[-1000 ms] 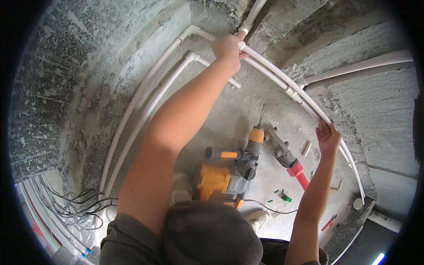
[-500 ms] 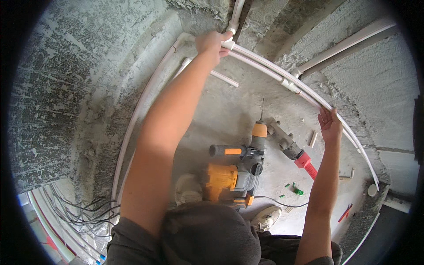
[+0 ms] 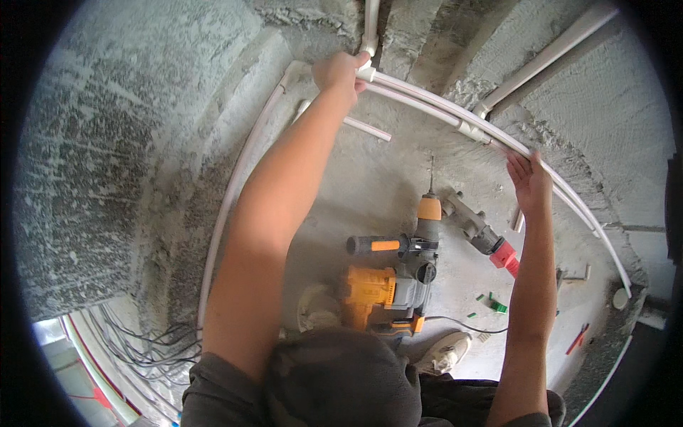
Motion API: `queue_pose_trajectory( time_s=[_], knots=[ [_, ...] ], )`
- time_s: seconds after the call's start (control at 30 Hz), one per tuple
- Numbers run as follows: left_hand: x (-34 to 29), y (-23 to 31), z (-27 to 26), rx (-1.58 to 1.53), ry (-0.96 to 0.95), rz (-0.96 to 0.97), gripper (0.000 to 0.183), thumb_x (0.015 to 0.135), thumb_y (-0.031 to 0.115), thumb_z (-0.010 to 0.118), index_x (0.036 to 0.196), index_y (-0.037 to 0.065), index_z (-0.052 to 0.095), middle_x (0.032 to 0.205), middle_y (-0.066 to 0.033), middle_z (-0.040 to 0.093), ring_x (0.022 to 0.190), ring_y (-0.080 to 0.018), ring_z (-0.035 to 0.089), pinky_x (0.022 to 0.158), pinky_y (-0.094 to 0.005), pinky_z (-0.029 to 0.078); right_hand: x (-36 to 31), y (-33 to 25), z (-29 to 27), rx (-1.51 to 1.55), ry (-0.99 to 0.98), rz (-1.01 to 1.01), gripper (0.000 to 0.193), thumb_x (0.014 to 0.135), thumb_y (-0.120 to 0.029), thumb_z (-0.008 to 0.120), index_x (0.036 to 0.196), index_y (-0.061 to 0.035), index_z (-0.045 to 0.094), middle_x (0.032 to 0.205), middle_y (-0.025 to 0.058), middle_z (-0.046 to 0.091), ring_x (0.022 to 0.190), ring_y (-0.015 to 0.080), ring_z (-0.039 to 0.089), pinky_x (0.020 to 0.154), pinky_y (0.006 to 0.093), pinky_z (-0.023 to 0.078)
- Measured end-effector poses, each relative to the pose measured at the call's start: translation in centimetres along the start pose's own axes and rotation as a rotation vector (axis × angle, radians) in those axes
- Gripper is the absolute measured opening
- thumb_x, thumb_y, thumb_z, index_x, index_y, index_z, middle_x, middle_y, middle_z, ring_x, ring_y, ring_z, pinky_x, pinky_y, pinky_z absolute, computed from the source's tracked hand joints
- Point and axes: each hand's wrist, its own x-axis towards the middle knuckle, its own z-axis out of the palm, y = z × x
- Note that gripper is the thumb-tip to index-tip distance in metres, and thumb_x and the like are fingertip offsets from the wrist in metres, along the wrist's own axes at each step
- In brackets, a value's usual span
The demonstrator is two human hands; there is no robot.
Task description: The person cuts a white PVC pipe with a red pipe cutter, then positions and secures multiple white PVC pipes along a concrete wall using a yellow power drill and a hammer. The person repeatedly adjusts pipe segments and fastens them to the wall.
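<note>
A rough grey wall [image 3: 114,156] rises on the left, and the bare concrete floor [image 3: 398,171] spreads below it. A long white pipe [image 3: 455,107] curves along the far edge of the floor toward the right, with a second white pipe [image 3: 416,105] just beside it, nearer the person. Another white pipe [image 3: 229,199] follows the foot of the left wall. An orange and grey drill [image 3: 402,288] sits on the floor in front of the person, its bit pointing away; near its front end lies a grey and red power tool [image 3: 473,226]. Dark cables [image 3: 146,352] tangle at lower left. The left hand [image 3: 336,73] grasps the white joint [image 3: 367,73] at the long pipe's left end. The right hand [image 3: 532,183], palm showing, touches that pipe farther right; whether its fingers close around it I cannot tell. A pale shoe [image 3: 447,354] stands beside the drill. Smaller still are a red hand tool [image 3: 578,339] and a green piece [image 3: 498,306].
</note>
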Motion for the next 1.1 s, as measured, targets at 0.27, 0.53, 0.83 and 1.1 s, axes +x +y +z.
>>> queue_pose_trajectory(
  time_s=[0.27,0.53,0.83,1.1],
  knots=[
    [1.5,0.3,-1.3,0.123,-0.176,-0.035,0.033,0.090,0.031,0.081,0.101,0.002,0.069,0.097,-0.0112,0.070,0.077,-0.0232,0.066,0.064,-0.0312,0.054,-1.5,3.3,9.2,0.137,-0.109,0.008,0.024,0.110,-0.017,0.051,0.114,0.0051,0.060,0.104,0.0188,0.071,0.097,0.0313,0.074,0.088,0.0413,0.063],
    [-2.0,0.0,-11.0,1.338,-0.150,0.548,0.054,0.086,0.043,0.081,0.109,-0.003,0.064,0.100,-0.0154,0.068,0.085,-0.0306,0.066,0.076,-0.0432,0.053,-1.6,3.4,9.7,0.185,0.047,-0.025,0.026,0.108,-0.017,0.055,0.111,0.0083,0.059,0.096,0.0191,0.070,0.088,0.0317,0.075,0.081,0.0407,0.064],
    [-7.5,-8.2,-22.8,2.040,-0.071,0.482,0.071,0.090,0.008,0.065,0.152,-0.001,0.032,0.135,-0.0273,0.055,0.115,-0.0449,0.063,0.094,-0.0531,0.054,-1.9,5.2,10.9,0.160,0.101,-0.183,0.022,0.101,-0.017,0.066,0.100,0.0055,0.066,0.086,0.0152,0.074,0.076,0.0223,0.074,0.066,0.0321,0.060],
    [-6.9,-4.5,-15.4,1.712,-0.139,1.179,0.061,0.093,0.012,0.068,0.148,0.001,0.045,0.145,-0.0278,0.048,0.134,-0.0446,0.048,0.110,-0.0510,0.042,-1.7,5.3,10.4,0.081,0.105,-0.221,0.027,0.101,-0.020,0.068,0.104,0.0070,0.067,0.090,0.0160,0.075,0.081,0.0220,0.075,0.070,0.0322,0.062]
  ],
)
